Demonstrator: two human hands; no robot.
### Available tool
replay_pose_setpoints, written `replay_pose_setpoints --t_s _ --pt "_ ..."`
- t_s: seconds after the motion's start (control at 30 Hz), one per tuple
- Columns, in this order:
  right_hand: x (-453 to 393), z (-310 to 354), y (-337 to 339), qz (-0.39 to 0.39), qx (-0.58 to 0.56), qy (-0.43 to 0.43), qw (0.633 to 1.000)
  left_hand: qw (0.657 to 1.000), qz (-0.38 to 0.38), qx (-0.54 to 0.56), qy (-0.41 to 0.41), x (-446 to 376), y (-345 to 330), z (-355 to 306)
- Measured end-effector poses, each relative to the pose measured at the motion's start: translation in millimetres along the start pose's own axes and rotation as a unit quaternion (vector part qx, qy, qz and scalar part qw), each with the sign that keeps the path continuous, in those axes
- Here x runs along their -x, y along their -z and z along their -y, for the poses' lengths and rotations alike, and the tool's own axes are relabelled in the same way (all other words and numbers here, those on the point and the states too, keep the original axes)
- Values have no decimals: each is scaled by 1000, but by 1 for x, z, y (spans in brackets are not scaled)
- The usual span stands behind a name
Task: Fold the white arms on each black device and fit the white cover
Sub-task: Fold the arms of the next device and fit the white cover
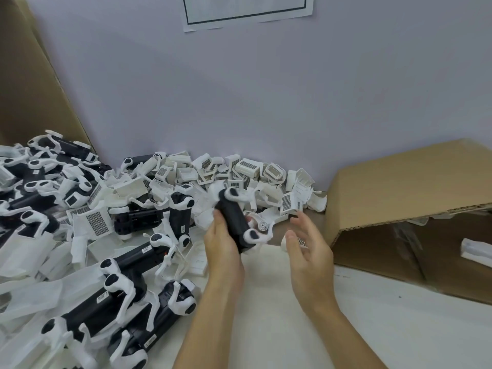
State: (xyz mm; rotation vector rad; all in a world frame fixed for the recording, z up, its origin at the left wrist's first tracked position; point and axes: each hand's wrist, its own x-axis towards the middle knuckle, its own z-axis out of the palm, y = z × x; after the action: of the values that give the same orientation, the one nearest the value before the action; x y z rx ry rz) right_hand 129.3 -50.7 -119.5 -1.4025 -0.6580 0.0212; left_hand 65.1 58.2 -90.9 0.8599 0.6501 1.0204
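Observation:
My left hand (222,242) grips a black device (235,222) with white arms, tilted above the table's middle. One white arm end shows at the device's top, another at its lower right. My right hand (308,241) hovers just right of the device, fingers spread and loosely bent, holding nothing. A small white cover (298,242) lies on the table behind my right hand, partly hidden. Several loose white covers (247,169) are heaped along the back wall.
A large pile of black devices with white arms (80,235) and white bags fills the left side. An open cardboard box (412,209) lies on its side at the right. Another cardboard sheet (32,75) leans at the far left. The table top (372,315) is white.

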Motion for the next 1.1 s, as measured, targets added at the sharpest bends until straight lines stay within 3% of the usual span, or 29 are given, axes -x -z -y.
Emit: replay_pose_setpoints --t_s 0.07,0.13,0.27,0.37,0.43,0.53,0.67,0.9,1.1 --pt "-1 -2 0 2 4 -13 1000 992 28 90 88 3 1 -3" --pt "-1 -3 0 8 -4 -31 999 977 102 136 132 8 -1 -5" --pt "-2 -3 -1 31 -18 -56 998 974 168 75 131 13 -7 -2" --pt "-1 1 -2 44 -31 -67 996 951 204 150 176 14 -8 -1" --pt "-1 0 0 49 -52 -69 995 950 221 153 160 13 -4 -1" --pt "-2 0 2 50 -83 -65 993 960 230 110 117 13 -5 0" --pt "-4 -1 3 61 -88 -92 990 965 194 115 136 14 -9 5" --pt "-1 6 1 149 4 -69 986 977 155 76 122 11 -8 9" --pt "-1 9 -2 151 -15 -132 980 983 159 -1 90 15 -9 11"
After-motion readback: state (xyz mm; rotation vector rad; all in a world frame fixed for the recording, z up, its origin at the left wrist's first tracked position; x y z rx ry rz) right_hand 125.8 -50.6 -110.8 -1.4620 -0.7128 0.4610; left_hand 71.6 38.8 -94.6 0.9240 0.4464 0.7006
